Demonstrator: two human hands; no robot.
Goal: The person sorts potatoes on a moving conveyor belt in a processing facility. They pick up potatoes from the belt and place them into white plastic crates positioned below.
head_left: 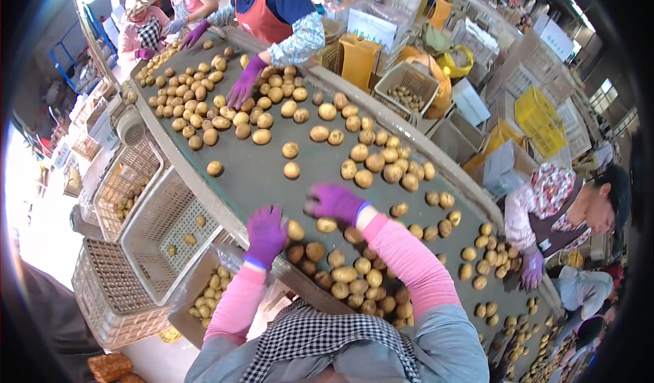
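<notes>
Both my hands wear purple gloves over the dark green belt, among loose potatoes. My left hand is at the belt's near edge, fingers extended and slightly bent, with no potato visible in it. Farther in, my right hand reaches leftward, palm down and somewhat blurred; its fingers look stretched out. One potato sits just below the right hand, and another potato lies between the two hands. A dense heap of potatoes rests along the near edge, beneath my right forearm.
Left of the belt stand a pale plastic crate with a few potatoes and a lined box holding many. Across the belt, a co-worker's purple-gloved hand touches potatoes. Another co-worker's gloved hand is at right. A metal rail edges the far side.
</notes>
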